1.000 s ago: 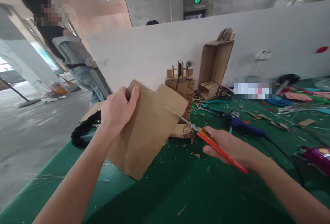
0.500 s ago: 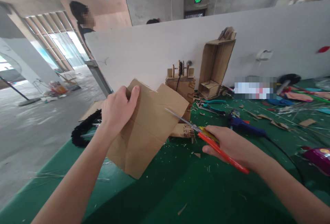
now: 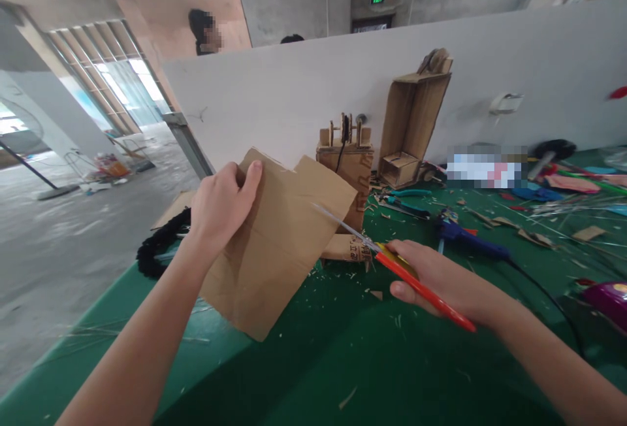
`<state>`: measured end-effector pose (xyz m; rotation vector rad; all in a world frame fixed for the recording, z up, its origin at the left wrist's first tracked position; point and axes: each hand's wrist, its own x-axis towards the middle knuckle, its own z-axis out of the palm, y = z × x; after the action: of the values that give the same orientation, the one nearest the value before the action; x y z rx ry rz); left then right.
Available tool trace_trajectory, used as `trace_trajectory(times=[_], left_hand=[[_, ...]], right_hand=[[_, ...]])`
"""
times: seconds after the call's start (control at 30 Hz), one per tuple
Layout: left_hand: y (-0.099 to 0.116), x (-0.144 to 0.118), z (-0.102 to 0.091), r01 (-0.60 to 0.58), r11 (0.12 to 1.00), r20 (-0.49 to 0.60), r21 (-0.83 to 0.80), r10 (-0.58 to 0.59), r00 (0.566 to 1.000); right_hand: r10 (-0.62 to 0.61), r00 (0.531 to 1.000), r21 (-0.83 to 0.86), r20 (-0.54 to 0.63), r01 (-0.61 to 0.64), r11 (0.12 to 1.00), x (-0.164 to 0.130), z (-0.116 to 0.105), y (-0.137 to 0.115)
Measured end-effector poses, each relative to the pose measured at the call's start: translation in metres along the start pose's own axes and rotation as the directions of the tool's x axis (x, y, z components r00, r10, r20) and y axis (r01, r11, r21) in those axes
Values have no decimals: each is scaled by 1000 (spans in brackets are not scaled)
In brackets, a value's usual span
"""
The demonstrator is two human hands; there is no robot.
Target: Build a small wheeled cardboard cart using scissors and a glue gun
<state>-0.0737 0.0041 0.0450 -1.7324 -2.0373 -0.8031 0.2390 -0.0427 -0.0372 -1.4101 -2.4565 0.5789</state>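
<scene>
My left hand (image 3: 223, 200) grips a flat piece of brown cardboard (image 3: 279, 236) by its upper left part, thumb on the front face. The sheet is held tilted above the green table and has a notch in its top edge. In my right hand (image 3: 431, 272) is a pair of scissors (image 3: 409, 282) with red and yellow handles. Their slim metal blades reach left across the right part of the cardboard. Behind the sheet stands a cardboard box with a spool on top (image 3: 345, 151), partly hidden.
An upright open cardboard box (image 3: 414, 119) leans by the white partition (image 3: 274, 86). Teal-handled pliers (image 3: 406, 200), a blue glue gun (image 3: 470, 240) and cardboard scraps lie right on the green table (image 3: 304, 393). A black fuzzy ring (image 3: 154, 249) lies left. A person (image 3: 203, 31) is beyond the partition.
The cardboard and both hands stay almost in place. My right thumb has shifted slightly along the scissors' handles. The person behind the partition has moved right.
</scene>
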Motion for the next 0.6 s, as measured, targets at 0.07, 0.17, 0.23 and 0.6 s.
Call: trace_trajectory(times=[0.07,0.17,0.23,0.6], left_hand=[[2,-1,2,-2,1000,15,15,1,1000],[4,-3,2,3,999,23,43,-4,1000],[5,-3,1,-1,999,24,51,0,1000],[5,-3,-2,-28,1000,-17,15,28,999]], right_hand=[[23,1000,-15,13,-23,1000,0,0,-2],[62,998,-56,-14,-63,996,1,-1,-3],[78,996,-68,-33,-80,994,2,-1,-3],[5,992,-145,-123,-23,989,4,1,-8]])
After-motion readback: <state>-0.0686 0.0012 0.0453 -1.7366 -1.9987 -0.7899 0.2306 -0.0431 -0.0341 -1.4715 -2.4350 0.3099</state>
